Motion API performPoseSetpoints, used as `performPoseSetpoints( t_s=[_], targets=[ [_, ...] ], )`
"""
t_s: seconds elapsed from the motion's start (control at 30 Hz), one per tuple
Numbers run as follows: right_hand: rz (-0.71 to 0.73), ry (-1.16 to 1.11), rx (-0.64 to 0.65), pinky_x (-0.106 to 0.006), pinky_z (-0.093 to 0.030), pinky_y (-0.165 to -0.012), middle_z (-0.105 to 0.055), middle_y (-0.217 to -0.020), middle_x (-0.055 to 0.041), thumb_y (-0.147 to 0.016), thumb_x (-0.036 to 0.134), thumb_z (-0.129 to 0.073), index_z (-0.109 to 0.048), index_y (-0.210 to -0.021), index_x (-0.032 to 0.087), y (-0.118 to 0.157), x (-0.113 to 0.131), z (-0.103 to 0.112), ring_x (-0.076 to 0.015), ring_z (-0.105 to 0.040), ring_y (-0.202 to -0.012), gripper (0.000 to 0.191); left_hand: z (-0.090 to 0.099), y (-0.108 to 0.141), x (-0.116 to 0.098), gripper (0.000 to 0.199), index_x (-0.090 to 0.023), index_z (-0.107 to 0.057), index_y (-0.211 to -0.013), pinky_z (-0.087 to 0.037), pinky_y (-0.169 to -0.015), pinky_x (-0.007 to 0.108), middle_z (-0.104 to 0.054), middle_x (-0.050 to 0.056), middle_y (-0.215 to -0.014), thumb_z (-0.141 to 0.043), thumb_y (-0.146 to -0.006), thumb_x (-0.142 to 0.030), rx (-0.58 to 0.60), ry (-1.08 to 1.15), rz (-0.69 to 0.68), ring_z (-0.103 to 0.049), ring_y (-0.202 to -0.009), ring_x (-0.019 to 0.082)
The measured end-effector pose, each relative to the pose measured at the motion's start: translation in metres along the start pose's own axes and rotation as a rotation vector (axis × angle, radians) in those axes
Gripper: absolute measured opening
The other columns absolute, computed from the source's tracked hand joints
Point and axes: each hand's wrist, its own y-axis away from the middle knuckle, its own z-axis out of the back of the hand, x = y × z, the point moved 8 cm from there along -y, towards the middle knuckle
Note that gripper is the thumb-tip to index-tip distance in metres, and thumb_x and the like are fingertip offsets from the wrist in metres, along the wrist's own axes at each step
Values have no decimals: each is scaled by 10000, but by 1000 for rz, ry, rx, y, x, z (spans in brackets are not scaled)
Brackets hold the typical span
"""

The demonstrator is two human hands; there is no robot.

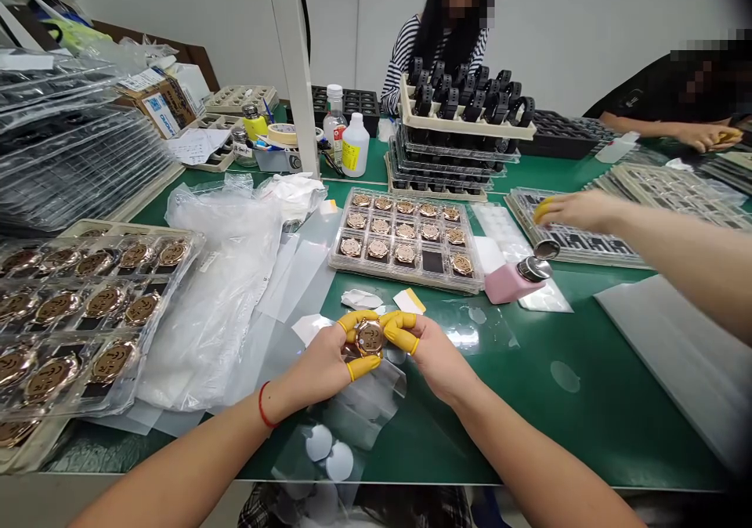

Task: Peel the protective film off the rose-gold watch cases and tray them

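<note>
A round gold watch case (369,338) with dark markings on its back is gripped between my two hands above the front of the table. My left hand (329,359), with yellow finger cots and a red string at the wrist, closes on its left side. The fingers of my right hand (432,348), in yellow cots too, pinch its right edge. Beneath lie clear film sheets (376,403) and round white film discs (339,462). Just beyond stands a clear tray (405,273) of similar watch cases, with one slot in its front row holding none.
More watch cases fill a tray (170,332) on the left, beside a plastic bag (217,277). A pink dispenser bottle (510,281) stands at right. A co-worker's arm (623,215) reaches over another tray (605,250). Stacked trays of black watches (464,113) rise behind.
</note>
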Motion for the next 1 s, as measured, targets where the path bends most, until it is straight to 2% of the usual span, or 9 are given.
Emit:
performPoseSetpoints(
  t_s=[0.37, 0.57, 0.7, 1.0],
  targets=[
    [-15, 20, -2, -286, -394, -776, -599, -811, -12, -673, 371, -718, -619, -676, 172, 0, -2, 0, -147, -511, -798, 222, -1, 0, -5, 516, -239, -433, -1228, -505, -744, 280, -626, 27, -1075, -613, -744, -223, 26, -35, -9, -610, -841, 160],
    [59, 131, -72, -326, -376, -877, -604, -1005, -35, -714, 389, -676, -612, -709, 188, 3, 2, 10, -189, -523, -961, 210, 4, -2, -6, 466, -242, -469, -1191, -506, -754, 281, -630, 23, -1058, -616, -749, -233, -26, -75, -33, -614, -852, 166],
    [64, 168, -117, -331, -382, -878, -600, -1068, -42, -710, 406, -673, -614, -705, 188, 3, 4, 15, -200, -524, -988, 226, 7, -2, -4, 467, -224, -464, -1191, -511, -725, 279, -631, 32, -1021, -619, -751, -252, -50, -38, -9, -615, -817, 163],
    [37, 95, -35, -310, -411, -827, -639, -923, -41, -674, 417, -704, -638, -706, 176, 1, 5, 2, -175, -547, -879, 252, 1, 0, -6, 502, -218, -445, -1209, -512, -744, 273, -614, 37, -1089, -623, -740, -222, 3, 28, -15, -615, -845, 154]
  ],
)
